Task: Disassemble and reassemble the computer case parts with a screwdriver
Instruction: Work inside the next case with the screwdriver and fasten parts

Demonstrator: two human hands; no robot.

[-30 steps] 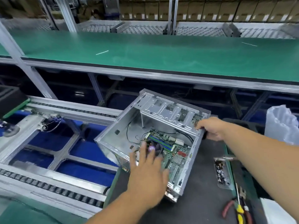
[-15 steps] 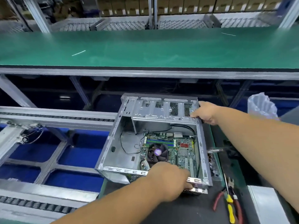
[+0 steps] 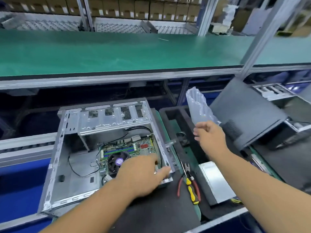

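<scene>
The right hand [image 3: 209, 134] is off the far right corner of the computer case [image 3: 107, 121] and now hangs in the air beside it, fingers loose. The left hand [image 3: 143, 174] now reaches over the case's near right corner.

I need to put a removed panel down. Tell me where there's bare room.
The green shelf behind the computer case shows a wide bare stretch. The dark mat is bare between the case's near edge and the yellow screwdriver. It is crowded to the right: pliers, the silver box, foam tray and bubble wrap.
</scene>
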